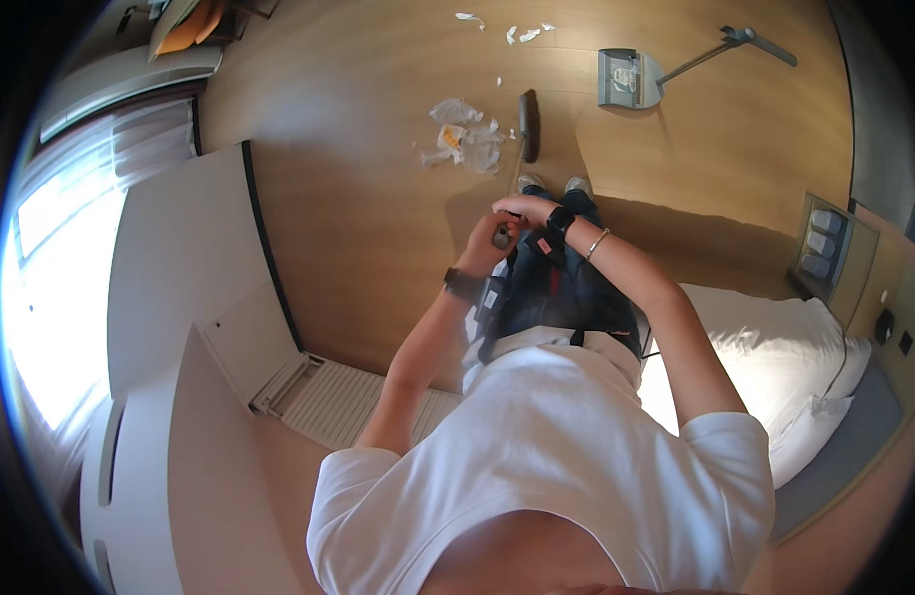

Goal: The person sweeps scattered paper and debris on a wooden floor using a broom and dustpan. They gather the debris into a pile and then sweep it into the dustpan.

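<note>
Both hands are in front of my body on the handle of a broom. My left hand (491, 242) grips the handle's grey end (501, 236), which pokes out of the fist. My right hand (529, 209) closes around the handle just beside it, partly hiding it. Near my shoes, the dark broom head (528, 126) rests on the wooden floor. To its left lie crumpled clear plastic bags (481, 151) and an orange scrap (451, 137). Further off are torn white paper pieces (530, 35). A grey long-handled dustpan (612, 80) lies to the right with some litter in it.
Behind me on the right is a bed with white pillows (762, 349), beside a bedside shelf (866, 253). At left stand a white cabinet (182, 260) and a bright window (63, 297). A white slatted panel (338, 401) sits low at lower left.
</note>
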